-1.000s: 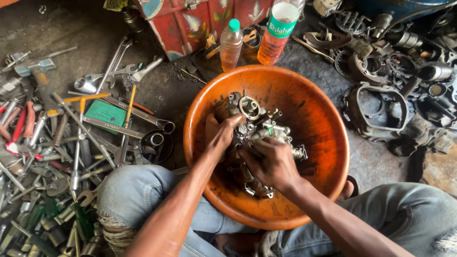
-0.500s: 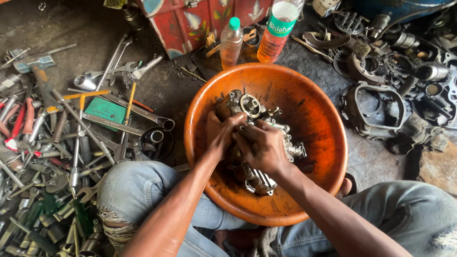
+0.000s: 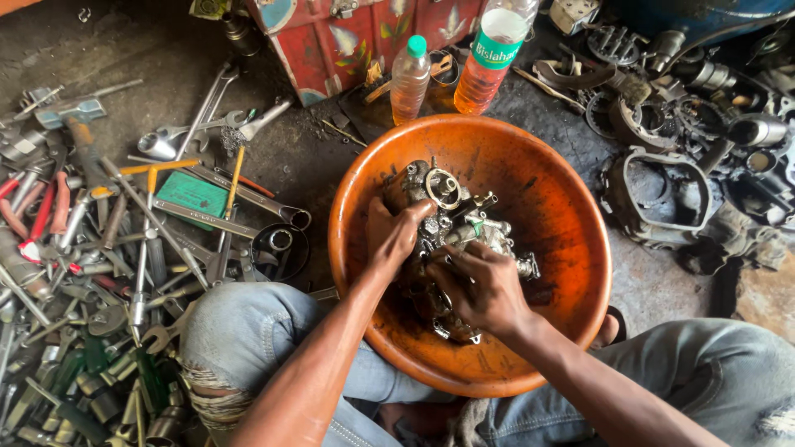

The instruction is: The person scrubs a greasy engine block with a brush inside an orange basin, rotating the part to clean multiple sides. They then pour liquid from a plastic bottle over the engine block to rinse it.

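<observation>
A greasy metal engine assembly [image 3: 451, 240] sits inside the orange basin [image 3: 571, 223], which catches the grime. The left hand [image 3: 389, 236] clasps its left side, steadying it; the right hand [image 3: 484, 285] wraps fingers around its lower body. Loose tools [image 3: 124, 240] lie on the floor alongside.

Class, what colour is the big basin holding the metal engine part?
Orange basin, grimy inside; the head view shows it.
</observation>
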